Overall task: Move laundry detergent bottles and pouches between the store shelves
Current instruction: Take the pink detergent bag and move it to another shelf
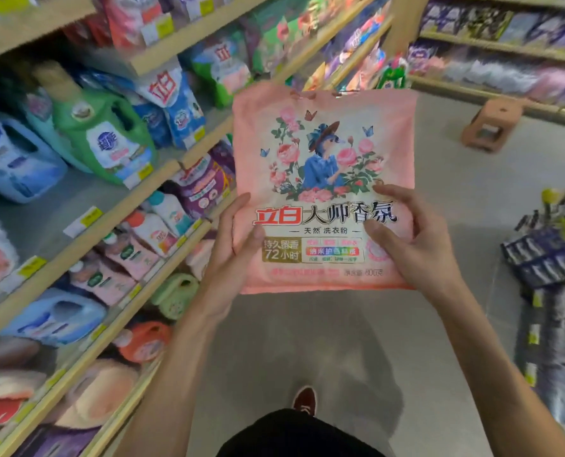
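The pink detergent pouch [324, 189] is soft plastic film, smooth with a low sheen, its printed front creased near the top edge. The green bottle [106, 133] and the blue jug [14, 159] beside it are moulded plastic, semi-glossy, each with a paper-like label. The shelf boards [86, 232] look like pale wood or wood-finish laminate, matt. The floor [307, 341] is grey, smooth and matt. The small stool [492, 125] looks like matt terracotta-coloured plastic.

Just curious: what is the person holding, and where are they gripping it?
A pink floral detergent pouch, held by its lower corners: left hand and right hand.
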A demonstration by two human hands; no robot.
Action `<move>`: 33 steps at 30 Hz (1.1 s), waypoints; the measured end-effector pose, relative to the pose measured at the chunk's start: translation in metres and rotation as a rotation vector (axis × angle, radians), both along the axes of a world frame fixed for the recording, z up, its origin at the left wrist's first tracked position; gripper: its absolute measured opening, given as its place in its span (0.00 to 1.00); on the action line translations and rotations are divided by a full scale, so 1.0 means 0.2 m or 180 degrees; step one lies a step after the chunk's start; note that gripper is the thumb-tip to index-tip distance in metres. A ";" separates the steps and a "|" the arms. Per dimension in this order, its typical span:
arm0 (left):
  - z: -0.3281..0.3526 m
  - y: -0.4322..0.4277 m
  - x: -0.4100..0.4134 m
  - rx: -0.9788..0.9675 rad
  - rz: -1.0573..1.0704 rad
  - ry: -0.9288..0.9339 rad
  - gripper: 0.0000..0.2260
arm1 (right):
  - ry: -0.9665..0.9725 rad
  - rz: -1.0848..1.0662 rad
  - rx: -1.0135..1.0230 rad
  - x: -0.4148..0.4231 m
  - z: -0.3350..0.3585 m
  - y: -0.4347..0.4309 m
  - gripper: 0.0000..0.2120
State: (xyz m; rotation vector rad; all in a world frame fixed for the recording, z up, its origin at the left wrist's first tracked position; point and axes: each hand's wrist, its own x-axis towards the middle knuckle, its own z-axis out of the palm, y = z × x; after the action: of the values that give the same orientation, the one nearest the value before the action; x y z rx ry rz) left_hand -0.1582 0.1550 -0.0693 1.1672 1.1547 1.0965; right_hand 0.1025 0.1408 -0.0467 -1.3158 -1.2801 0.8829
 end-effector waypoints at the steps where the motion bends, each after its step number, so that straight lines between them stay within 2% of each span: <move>1: 0.00 0.06 0.05 0.0007 -0.0058 0.0046 0.22 | 0.0072 -0.0046 -0.0003 0.05 0.00 0.03 0.21; 9: 0.01 0.47 0.59 0.0014 -0.0246 -0.0065 0.21 | 0.0383 -0.0262 0.0034 0.55 -0.06 0.33 0.19; 13: 0.03 0.69 0.94 0.0064 -0.0273 -0.0053 0.19 | 0.0280 -0.0352 0.0105 0.89 -0.04 0.54 0.20; 19: 0.12 1.01 1.50 0.0097 -0.0155 -0.0055 0.26 | 0.0353 -0.0355 0.0182 1.45 0.00 0.88 0.19; 22: 0.13 1.16 1.73 0.0163 -0.0072 -0.0104 0.25 | 0.0412 -0.0298 0.0183 1.69 0.00 1.04 0.20; 33: 0.15 1.77 2.12 0.0102 0.0201 -0.0277 0.19 | 0.0655 -0.0200 0.0008 2.10 0.05 1.68 0.20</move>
State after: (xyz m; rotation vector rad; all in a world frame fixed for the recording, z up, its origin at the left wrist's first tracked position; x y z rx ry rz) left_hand 0.2656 0.5085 -0.0402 1.1033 1.1166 1.2063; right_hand 0.5222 0.4761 -0.0363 -1.2226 -1.0741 0.9462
